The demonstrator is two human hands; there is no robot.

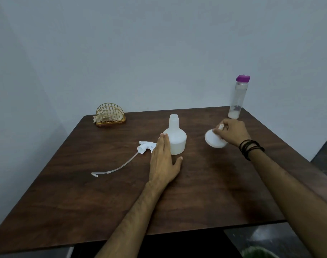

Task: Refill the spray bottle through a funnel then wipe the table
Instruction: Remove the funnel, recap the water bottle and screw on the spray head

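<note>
A white spray bottle [176, 135] stands upright at the table's middle with its neck uncapped. Its white trigger head [145, 146] lies on the table to its left, the clear dip tube [115, 169] trailing toward the front left. My left hand [163, 161] is spread flat beside the bottle's left side, fingers touching or nearly touching its base. My right hand [231, 132] pinches the spout of a white funnel [214, 139], which is tilted with its wide mouth facing down and left, just above or on the table.
A tall clear bottle with a purple cap [238, 96] stands at the back right, a little white liquid at its bottom. A gold wire holder with napkins [110, 115] sits at the back left. The dark wooden table [84, 211] meets a grey wall behind.
</note>
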